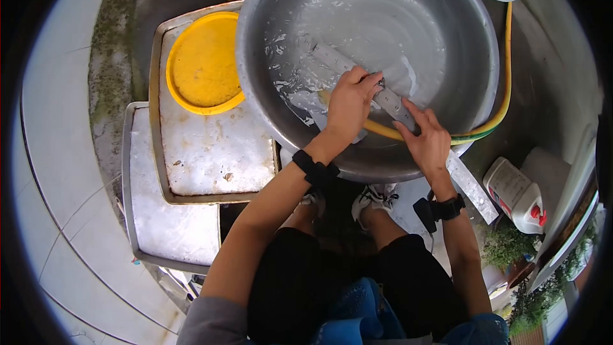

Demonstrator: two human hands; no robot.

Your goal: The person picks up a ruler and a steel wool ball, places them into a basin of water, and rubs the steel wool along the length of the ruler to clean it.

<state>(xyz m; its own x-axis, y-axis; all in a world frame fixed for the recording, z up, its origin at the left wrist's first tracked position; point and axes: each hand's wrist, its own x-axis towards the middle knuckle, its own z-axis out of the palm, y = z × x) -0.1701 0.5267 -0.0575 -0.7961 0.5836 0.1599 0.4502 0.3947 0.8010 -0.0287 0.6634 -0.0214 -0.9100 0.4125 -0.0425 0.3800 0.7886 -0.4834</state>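
Head view shows two hands in a big metal bowl (460, 38). The left hand (348, 105) has its fingers (365, 83) curled down tight on a long flat metal bar (389, 99), and something small and dark peeks out under the fingertips; I cannot tell what it is. The right hand (426, 140) has its fingers (408, 115) nearly straight, pressing flat on the same bar lower down. The bar lies tilted across the bowl, with one end in the wet bottom and the other end sticking out over the rim near the right wrist.

A yellow hose (504, 89) runs around the bowl's edge and under the hands. Left of the bowl, a yellow lid (201, 64) sits on a metal tray (211, 153). A white bottle (516, 195) with a red cap lies to the right.
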